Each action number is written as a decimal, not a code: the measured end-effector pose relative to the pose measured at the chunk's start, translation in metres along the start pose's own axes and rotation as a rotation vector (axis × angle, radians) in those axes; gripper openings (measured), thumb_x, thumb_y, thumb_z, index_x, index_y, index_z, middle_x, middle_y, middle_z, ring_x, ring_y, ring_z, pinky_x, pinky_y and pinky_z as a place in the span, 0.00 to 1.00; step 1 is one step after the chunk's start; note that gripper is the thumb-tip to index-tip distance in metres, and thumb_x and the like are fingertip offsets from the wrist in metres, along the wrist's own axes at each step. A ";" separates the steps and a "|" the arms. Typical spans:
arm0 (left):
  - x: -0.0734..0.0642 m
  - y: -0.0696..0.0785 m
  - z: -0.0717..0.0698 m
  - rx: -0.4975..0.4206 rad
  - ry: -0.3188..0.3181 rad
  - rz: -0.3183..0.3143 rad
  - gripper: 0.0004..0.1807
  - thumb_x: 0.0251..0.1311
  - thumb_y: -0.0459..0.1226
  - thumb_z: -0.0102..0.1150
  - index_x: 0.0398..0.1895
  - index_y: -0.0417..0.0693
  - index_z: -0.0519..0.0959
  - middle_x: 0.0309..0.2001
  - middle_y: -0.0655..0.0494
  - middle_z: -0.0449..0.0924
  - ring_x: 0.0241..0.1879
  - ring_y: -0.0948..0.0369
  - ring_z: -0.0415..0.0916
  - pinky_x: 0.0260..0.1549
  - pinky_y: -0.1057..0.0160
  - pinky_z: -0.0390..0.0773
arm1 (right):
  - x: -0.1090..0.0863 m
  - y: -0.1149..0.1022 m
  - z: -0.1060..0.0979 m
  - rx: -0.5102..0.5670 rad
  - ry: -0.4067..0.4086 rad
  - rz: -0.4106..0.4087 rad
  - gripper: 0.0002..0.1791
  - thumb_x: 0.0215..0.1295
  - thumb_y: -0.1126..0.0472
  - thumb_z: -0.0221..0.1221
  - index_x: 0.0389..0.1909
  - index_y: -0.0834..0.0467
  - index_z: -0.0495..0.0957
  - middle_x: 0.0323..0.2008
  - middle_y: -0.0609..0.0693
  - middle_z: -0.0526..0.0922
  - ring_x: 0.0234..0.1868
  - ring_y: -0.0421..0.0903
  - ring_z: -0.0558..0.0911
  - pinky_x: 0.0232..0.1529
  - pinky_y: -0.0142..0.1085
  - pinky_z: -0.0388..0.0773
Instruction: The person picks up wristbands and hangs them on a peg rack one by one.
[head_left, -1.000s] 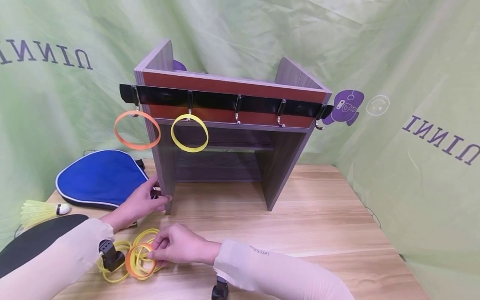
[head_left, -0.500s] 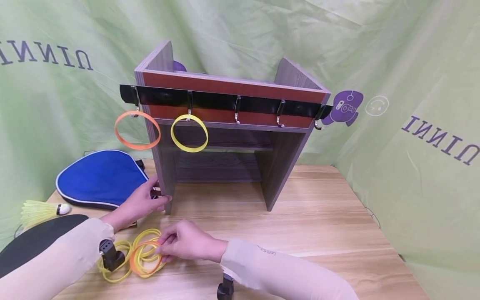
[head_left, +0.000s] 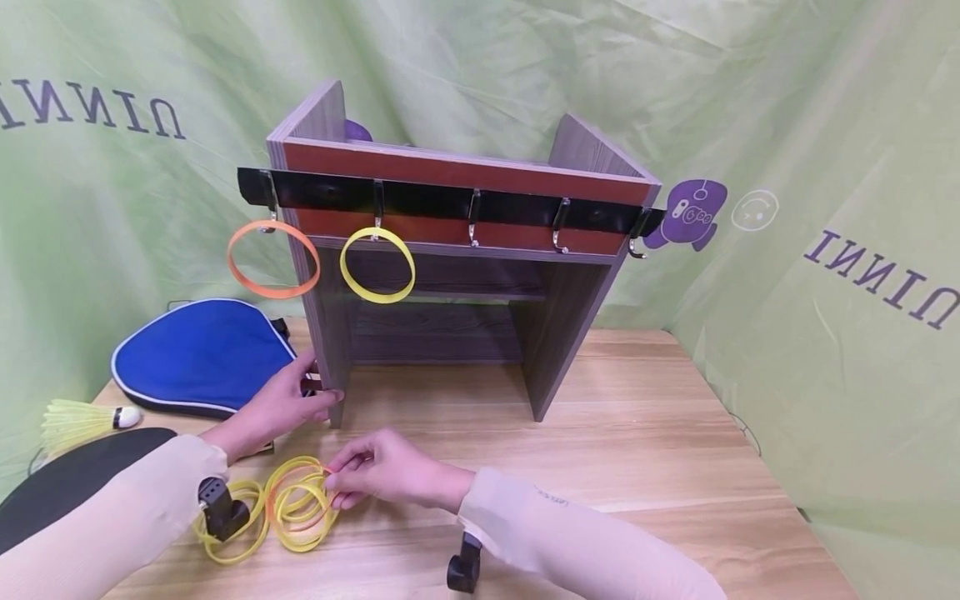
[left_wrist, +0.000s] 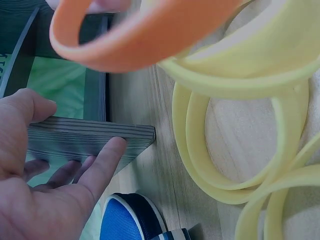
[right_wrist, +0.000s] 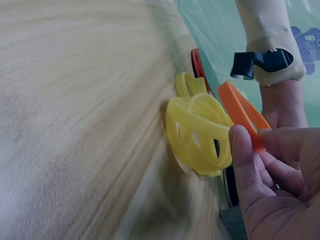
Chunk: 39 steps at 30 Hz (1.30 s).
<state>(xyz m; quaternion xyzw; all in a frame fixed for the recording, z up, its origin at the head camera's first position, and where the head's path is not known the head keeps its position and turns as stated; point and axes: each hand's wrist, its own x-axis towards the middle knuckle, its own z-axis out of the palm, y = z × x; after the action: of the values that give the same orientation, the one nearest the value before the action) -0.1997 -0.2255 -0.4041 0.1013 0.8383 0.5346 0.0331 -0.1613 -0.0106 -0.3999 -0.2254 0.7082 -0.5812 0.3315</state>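
At far left, a yellow shuttlecock [head_left: 82, 423] lies beside a black flat object [head_left: 82, 483], partly behind a sleeve. Next is a blue case [head_left: 202, 354], and nearer the person, a loose pile of yellow rings [right_wrist: 197, 124] on the table [head_left: 652, 467]. The left hand [head_left: 281, 410] grips the shelf's side panel low down, thumb and fingers on opposite faces. An orange ring [head_left: 273, 293] hangs from the leftmost hook. The right hand [head_left: 393, 471] pinches another orange ring [right_wrist: 238, 112] between thumb and finger, raised beside the pile. Further right, a yellow ring [head_left: 378, 298] hangs from the second of five hooks on the shelf [head_left: 465, 167].
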 end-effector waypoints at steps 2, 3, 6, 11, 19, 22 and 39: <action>0.000 0.001 0.000 0.000 -0.004 0.001 0.36 0.68 0.33 0.63 0.75 0.35 0.59 0.60 0.28 0.72 0.56 0.42 0.81 0.38 0.58 0.89 | -0.001 -0.001 -0.005 0.017 -0.003 0.002 0.10 0.68 0.74 0.63 0.47 0.76 0.82 0.40 0.74 0.87 0.38 0.68 0.90 0.43 0.45 0.90; 0.000 0.001 0.000 0.004 -0.004 -0.001 0.36 0.68 0.33 0.63 0.75 0.35 0.59 0.60 0.28 0.72 0.57 0.41 0.81 0.38 0.58 0.89 | -0.002 -0.001 -0.008 0.027 -0.008 0.002 0.10 0.68 0.74 0.63 0.47 0.77 0.82 0.41 0.74 0.87 0.36 0.63 0.90 0.43 0.43 0.90; 0.000 0.002 0.000 0.016 -0.005 -0.006 0.36 0.69 0.33 0.63 0.76 0.36 0.59 0.61 0.27 0.72 0.58 0.39 0.80 0.39 0.59 0.90 | -0.004 -0.003 -0.020 0.053 -0.025 -0.011 0.13 0.69 0.74 0.62 0.50 0.77 0.80 0.43 0.77 0.85 0.31 0.46 0.89 0.42 0.38 0.90; 0.000 0.003 -0.002 0.032 -0.013 -0.013 0.37 0.70 0.34 0.63 0.77 0.36 0.58 0.64 0.27 0.71 0.60 0.36 0.79 0.42 0.57 0.90 | -0.014 -0.016 -0.045 0.072 -0.041 -0.058 0.16 0.71 0.73 0.61 0.56 0.78 0.78 0.46 0.78 0.84 0.32 0.38 0.87 0.51 0.48 0.89; 0.001 0.001 -0.002 0.020 -0.018 0.000 0.34 0.69 0.32 0.63 0.73 0.33 0.60 0.60 0.28 0.72 0.58 0.39 0.80 0.42 0.59 0.89 | -0.042 -0.055 -0.079 0.075 0.052 -0.177 0.15 0.70 0.72 0.62 0.55 0.73 0.79 0.35 0.49 0.88 0.35 0.41 0.89 0.50 0.47 0.89; 0.000 0.000 -0.001 0.010 -0.013 -0.007 0.34 0.68 0.32 0.63 0.73 0.35 0.61 0.60 0.30 0.73 0.58 0.40 0.81 0.41 0.60 0.89 | -0.054 -0.070 -0.090 0.053 0.092 -0.238 0.15 0.70 0.71 0.63 0.55 0.72 0.79 0.36 0.48 0.89 0.35 0.41 0.90 0.52 0.48 0.89; -0.002 0.002 -0.001 0.024 -0.008 -0.031 0.38 0.70 0.34 0.63 0.78 0.38 0.57 0.63 0.27 0.70 0.61 0.36 0.78 0.42 0.57 0.90 | -0.093 -0.125 -0.114 0.352 0.378 -0.608 0.19 0.74 0.77 0.52 0.42 0.52 0.84 0.43 0.47 0.87 0.39 0.43 0.90 0.47 0.33 0.89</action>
<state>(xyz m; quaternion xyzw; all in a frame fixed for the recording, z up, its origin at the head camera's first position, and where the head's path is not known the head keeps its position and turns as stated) -0.1976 -0.2257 -0.4016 0.0910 0.8460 0.5236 0.0437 -0.1905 0.1038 -0.2468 -0.2535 0.5471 -0.7966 0.0418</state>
